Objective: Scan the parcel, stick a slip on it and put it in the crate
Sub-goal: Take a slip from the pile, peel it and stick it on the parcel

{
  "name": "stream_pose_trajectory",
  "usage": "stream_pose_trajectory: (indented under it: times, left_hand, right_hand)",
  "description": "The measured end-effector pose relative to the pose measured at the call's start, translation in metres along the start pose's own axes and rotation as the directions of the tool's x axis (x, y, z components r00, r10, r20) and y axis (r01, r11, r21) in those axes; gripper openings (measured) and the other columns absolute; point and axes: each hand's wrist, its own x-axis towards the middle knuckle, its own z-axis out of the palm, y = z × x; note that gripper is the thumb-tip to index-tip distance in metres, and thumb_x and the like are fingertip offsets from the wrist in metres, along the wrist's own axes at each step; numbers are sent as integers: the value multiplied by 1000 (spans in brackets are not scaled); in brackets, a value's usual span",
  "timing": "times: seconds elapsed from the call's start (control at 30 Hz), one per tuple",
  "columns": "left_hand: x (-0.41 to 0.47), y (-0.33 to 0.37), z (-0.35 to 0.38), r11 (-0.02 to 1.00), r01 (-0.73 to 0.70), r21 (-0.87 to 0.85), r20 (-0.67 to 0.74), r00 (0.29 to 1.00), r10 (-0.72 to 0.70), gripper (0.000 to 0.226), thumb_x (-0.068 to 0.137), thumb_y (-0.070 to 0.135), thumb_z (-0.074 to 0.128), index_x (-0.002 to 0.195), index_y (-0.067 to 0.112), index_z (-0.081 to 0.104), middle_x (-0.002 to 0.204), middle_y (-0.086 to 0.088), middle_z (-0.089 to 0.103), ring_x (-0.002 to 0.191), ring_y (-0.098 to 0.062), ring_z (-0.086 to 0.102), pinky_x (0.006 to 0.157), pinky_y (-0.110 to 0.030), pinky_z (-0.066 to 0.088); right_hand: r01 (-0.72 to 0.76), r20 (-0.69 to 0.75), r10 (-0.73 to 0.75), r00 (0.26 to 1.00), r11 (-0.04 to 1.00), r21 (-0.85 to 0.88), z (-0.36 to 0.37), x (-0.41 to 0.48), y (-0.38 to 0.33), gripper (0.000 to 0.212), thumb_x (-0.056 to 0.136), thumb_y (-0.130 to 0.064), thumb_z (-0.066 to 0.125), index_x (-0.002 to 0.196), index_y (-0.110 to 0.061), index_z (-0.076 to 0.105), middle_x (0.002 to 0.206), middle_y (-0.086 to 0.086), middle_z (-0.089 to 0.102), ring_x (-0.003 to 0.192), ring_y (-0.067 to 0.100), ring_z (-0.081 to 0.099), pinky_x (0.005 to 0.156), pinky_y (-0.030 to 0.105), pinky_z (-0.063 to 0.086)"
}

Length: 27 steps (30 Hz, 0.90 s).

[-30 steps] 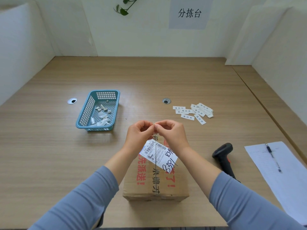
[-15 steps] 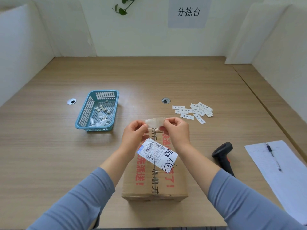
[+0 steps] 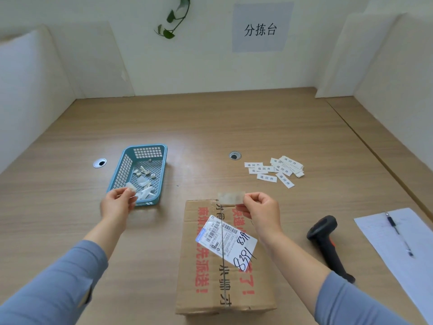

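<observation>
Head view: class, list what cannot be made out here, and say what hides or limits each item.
1. Slip, pinched by the right hand: print blurred, unreadable.
2. Scrap, pinched by the left hand: too small and blurred to identify.
3. Label on the parcel: fine print too small to read.
4. Paper sheet: cut off by the right and bottom frame edges.
</observation>
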Motion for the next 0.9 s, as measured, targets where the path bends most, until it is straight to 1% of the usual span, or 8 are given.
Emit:
stream_pose_trajectory:
  times: [0.17,0.23,0.27,0.33,0.4,0.6,0.77,0.9]
  left_hand:
    - [54,6,2,994,62,93,-36,998,-59,11,99,1,49,93,5,57,67,-10,63,39,-4,62,41,-8,50]
    - [68,5,7,986,85,144,13,996,-88,15,101,2,45,97,5,59,88,-15,63,64,-12,67,52,-9,55]
    - [72,4,10,978,101,182,63,991,-114,18,101,3,44,96,4,61,103,-16,61,84,-19,66,69,-14,59]
    - [75,6,14,955,133,265,173,968,-183,27,101,3,45,124,1,58,126,-14,53,119,-27,54,106,-35,46]
    - [76,8,17,942,158,295,230,945,-230,50,100,1,47,149,6,36,149,-12,41,138,-28,40,117,-44,33]
    - [82,11,17,930,141,338,267,934,-239,52,100,-2,44,150,11,37,160,-10,27,149,-29,23,120,-46,28]
    - [85,12,13,933,105,345,283,936,-210,55,100,3,49,151,15,34,160,-7,28,149,-27,24,120,-49,28]
    - [92,10,11,914,99,394,241,948,-207,51,99,1,49,148,5,38,157,-15,31,146,-34,27,119,-42,27]
  right_hand:
    - [-8,-2,8,1000,1000,11,3,4,0,6,85,-8,62,86,-7,68,87,16,75,84,28,73,83,43,59]
    - [-12,2,12,1000,1000,20,3,7,-2,6,85,-7,62,87,-7,68,88,17,75,84,28,74,83,42,59]
    - [-14,3,14,1000,1000,22,3,8,-3,6,85,-7,62,87,-7,68,88,17,75,84,28,74,81,40,59]
    - [-18,12,18,1000,999,32,5,9,-5,6,86,-5,61,87,-6,67,87,17,74,81,26,74,77,35,59]
    - [-21,26,20,999,999,45,8,9,-6,6,87,-4,60,86,-6,66,84,15,73,75,22,72,75,33,59]
    - [-19,57,18,998,999,32,19,7,-7,6,88,-5,60,90,-3,66,82,12,74,73,17,72,75,32,58]
    - [-17,71,16,997,1000,20,24,4,-10,8,89,-6,59,92,-4,66,87,13,75,73,14,72,67,24,55]
    - [-12,83,11,997,1000,15,27,2,-13,9,89,-6,59,93,-2,66,87,13,74,72,13,72,65,20,53]
